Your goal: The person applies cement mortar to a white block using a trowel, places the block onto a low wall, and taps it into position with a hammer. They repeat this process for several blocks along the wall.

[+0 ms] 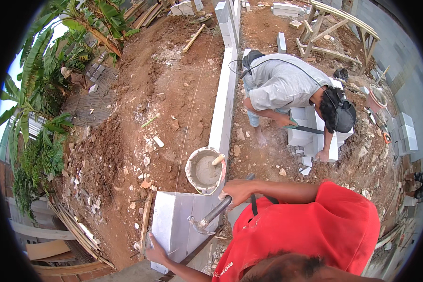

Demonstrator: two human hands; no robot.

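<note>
My right hand point(237, 191) is closed around the dark handle of a claw hammer point(215, 214). The hammer's metal head hangs over the top of a white block point(167, 217) at the corner of a low wall. Against the left side of that block lies my left hand point(156, 250), its fingers stretched out and holding nothing. Just beyond the hammer, a mortar-stained bucket point(191, 172) stands by the wall. A light wooden handle point(218, 160) sticks out of it; what it belongs to is hidden.
The white block wall point(222, 113) runs away from me, with a string line on its left. To its right a co-worker point(286, 89) bends over several blocks with a saw point(310, 129). A wooden trestle point(336, 30) stands behind. Rubble litters the soil point(174, 94).
</note>
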